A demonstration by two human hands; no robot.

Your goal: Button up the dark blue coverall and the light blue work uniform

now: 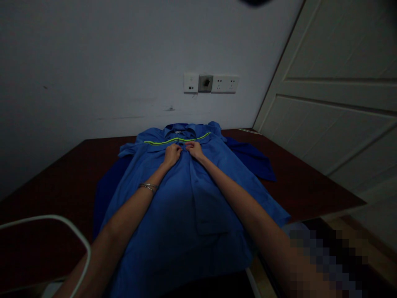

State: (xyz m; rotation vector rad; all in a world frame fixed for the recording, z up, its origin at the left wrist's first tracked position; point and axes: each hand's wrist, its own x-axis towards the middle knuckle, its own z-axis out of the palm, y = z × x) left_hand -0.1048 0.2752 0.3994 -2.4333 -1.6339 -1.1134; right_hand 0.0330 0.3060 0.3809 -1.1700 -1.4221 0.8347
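Against a plain grey wall (102, 62), a dark reddish-brown bench (65, 178) runs towards a white panelled door (335, 87) on the right. And there's the light-blue cloth shirt with a yellow-green chest stripe (164, 215), front up on the bench, collar to the far side, darker-blue cloth (252, 159) showing beneath it. Left hand (173, 154) and right hand (194, 150) meet at mid-chest, both pinching the front just below the stripe! Laying-out looks done; closing that spot seems under way. Lower down, the front edge appears loose, so more likely remains; whether anything's fastened, I can't tell.
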